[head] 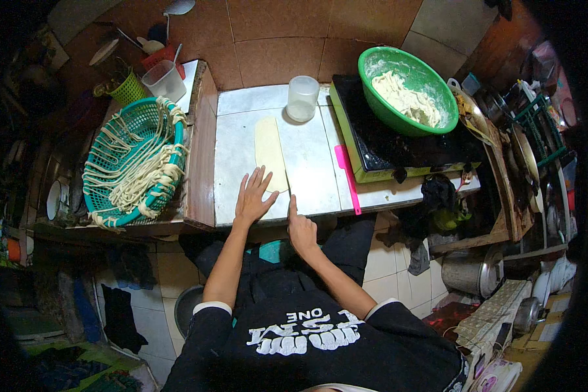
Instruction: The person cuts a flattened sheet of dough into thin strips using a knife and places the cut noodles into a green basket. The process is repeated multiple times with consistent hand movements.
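A long flat strip of rolled dough (268, 139) lies on the white tiled counter (235, 161), running away from me. My left hand (255, 198) is spread palm down, its fingertips on the near left part of the dough. Along the dough's right edge runs a thin dark blade (288, 182), seen almost edge-on, apparently a knife. My right hand (301, 230) grips it near the counter's front edge, index finger stretched along its top. The handle is hidden in that hand. Beyond the dough to the right stands a translucent plastic jar (303, 98).
Dough strands hang over the teal plastic basket (149, 208) at left. A green basin (402, 117) of dough sits on the gas stove (348, 122) at right. Beside the stove lies a pink flat tool (349, 181). A raised wooden side (201, 161) borders the counter's left.
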A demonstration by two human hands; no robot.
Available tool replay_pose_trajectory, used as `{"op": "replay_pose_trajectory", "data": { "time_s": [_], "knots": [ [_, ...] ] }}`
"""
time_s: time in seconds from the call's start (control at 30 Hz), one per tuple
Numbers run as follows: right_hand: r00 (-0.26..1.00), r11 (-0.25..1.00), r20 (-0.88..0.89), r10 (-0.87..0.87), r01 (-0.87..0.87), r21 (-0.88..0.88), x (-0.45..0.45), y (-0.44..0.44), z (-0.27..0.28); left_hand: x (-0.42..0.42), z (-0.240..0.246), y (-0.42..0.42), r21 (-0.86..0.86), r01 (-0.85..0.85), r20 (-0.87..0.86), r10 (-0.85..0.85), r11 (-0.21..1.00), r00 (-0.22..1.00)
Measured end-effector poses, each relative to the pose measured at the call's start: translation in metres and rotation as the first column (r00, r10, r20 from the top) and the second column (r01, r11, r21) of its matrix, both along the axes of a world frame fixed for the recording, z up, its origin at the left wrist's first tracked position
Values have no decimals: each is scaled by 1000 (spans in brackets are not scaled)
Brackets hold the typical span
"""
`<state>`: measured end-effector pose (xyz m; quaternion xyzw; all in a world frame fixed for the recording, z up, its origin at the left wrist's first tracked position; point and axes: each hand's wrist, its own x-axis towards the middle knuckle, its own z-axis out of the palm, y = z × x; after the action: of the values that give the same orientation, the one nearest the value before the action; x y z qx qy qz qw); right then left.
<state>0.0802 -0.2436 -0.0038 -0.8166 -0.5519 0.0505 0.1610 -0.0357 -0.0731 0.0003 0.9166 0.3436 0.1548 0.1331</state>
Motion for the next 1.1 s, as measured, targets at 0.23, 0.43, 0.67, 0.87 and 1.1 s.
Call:
{"op": "replay_pose_trajectory", "data": {
  "time_s": [0.23, 0.43, 0.67, 0.87, 1.1],
  "knots": [
    [998, 999, -55, 16, -18, -34, -4, -26, 5, 1, 2, 0, -17, -8, 3, 8, 1000, 1000],
    [965, 998, -260, -33, 43, 34, 12, -38, 37, 0, 2, 1, -11, 13, 81, -12, 1000, 997],
    [953, 958, -128, -274, 281, 47, 77, 4, 34, -1, 3, -1, -20, -11, 104, 13, 1000, 994],
    [970, 967, 22, -241, 239, 86, 90, 0, 32, 0, 6, 0, -14, -14, 119, 16, 1000, 993],
    [979, 949, -73, 191, -165, 269, 81, 35, 28, -2, 5, -2, -21, -19, 127, 21, 1000, 992]
  ]
}}
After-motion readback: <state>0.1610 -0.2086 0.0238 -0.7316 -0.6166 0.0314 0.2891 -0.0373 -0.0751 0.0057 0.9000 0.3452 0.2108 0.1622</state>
